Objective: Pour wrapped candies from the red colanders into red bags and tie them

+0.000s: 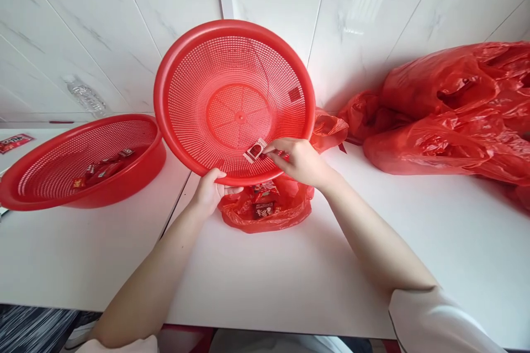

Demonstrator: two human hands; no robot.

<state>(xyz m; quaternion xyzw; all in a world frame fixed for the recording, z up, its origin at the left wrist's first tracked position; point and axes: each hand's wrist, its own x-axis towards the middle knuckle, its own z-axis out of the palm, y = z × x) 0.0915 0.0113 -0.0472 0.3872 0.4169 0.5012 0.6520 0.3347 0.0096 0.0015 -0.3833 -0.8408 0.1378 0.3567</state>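
A round red plastic sieve basket (194, 71) is tipped up on edge, its open side facing me. My left hand (210, 192) grips its lower rim. My right hand (298, 160) reaches inside, fingers pinched on a small red and white packet (255, 150) lying against the mesh. Directly below the basket, an open red plastic bag (248, 216) on the white table holds several small red packets (264, 202).
A second red sieve basket (136, 171) with several red packets inside sits on the table at the left. A pile of crumpled red plastic bags (451, 116) fills the right back. A clear bottle (86, 95) lies by the tiled wall. One loose packet (14, 142) lies far left.
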